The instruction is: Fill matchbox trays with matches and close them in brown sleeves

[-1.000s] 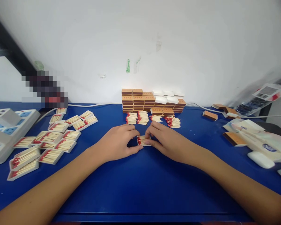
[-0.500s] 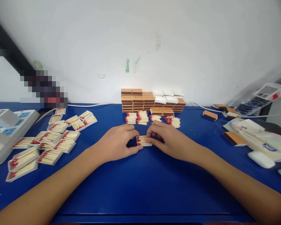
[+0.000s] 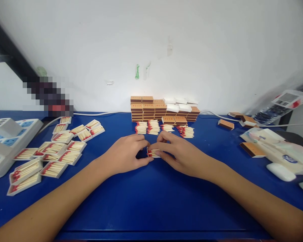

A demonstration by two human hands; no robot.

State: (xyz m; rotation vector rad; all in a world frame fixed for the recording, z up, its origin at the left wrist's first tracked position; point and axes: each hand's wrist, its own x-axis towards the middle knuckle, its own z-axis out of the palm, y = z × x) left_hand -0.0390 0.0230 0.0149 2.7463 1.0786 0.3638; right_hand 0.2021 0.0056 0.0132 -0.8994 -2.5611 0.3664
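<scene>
A small white matchbox tray (image 3: pixel 155 157) with red-tipped matches (image 3: pixel 151 153) in it lies on the blue table between my two hands. At its left end, my left hand (image 3: pixel 127 153) holds the tray between thumb and fingers. My right hand (image 3: pixel 178 151) is bent over the right part of the tray, its thumb and index finger on the matches and partly hiding them. Just beyond my hands lie loose match piles (image 3: pixel 153 127), in front of stacked brown matchboxes (image 3: pixel 148 107).
Several filled match trays (image 3: pixel 54 168) spread over the left side near a white power strip (image 3: pixel 27 129). To the right are loose matchboxes (image 3: pixel 252 149), a tissue pack (image 3: pixel 280 153) and a white rounded case (image 3: pixel 281 171). A white cable (image 3: pixel 98 113) runs along the wall.
My right hand has shifted slightly left over the tray, its index finger now stretched across the matches. My left hand keeps its hold on the tray's left end.
</scene>
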